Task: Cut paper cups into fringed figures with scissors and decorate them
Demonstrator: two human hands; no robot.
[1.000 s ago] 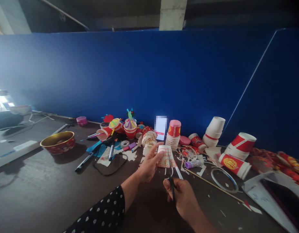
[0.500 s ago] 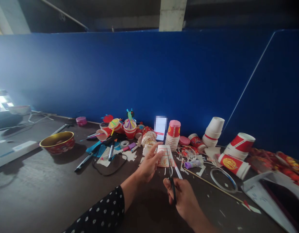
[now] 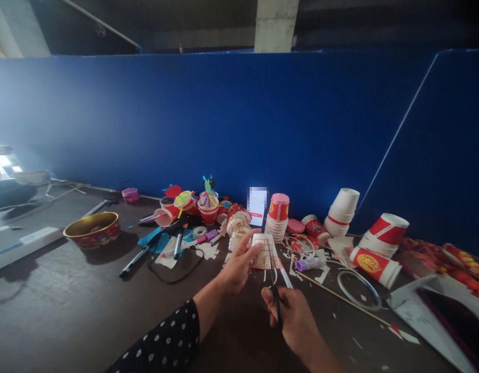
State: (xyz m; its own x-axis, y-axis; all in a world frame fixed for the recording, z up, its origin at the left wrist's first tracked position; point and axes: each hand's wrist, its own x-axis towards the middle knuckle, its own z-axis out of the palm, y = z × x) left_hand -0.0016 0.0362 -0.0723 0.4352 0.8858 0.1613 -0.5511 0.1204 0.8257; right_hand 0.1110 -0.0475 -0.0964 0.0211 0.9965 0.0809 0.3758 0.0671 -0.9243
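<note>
My left hand [image 3: 241, 264] is closed on a white paper cup [image 3: 263, 252] with red drawn lines and cut strips hanging from its near edge. The fingers press along the cup's left side. In my right hand [image 3: 294, 311] is a pair of black-handled scissors [image 3: 277, 305], thumb and fingers around the grips. Its blades point away from me and meet the cup's right part, beside a loose white strip [image 3: 286, 277]. How far apart the blades stand is hard to see.
Behind stands a lit phone [image 3: 257, 207] beside stacked cups [image 3: 278, 212]. On the left are a red and gold bowl [image 3: 92, 230], a marker [image 3: 179, 243] and decorated cups [image 3: 208, 210]. To the right lie a glue stick [image 3: 308, 264], a wooden stick [image 3: 340, 296], rings [image 3: 358, 290] and paper scraps.
Almost nothing has moved. The whole view has shifted very slightly; both hands keep their hold on the cup and the scissors.
</note>
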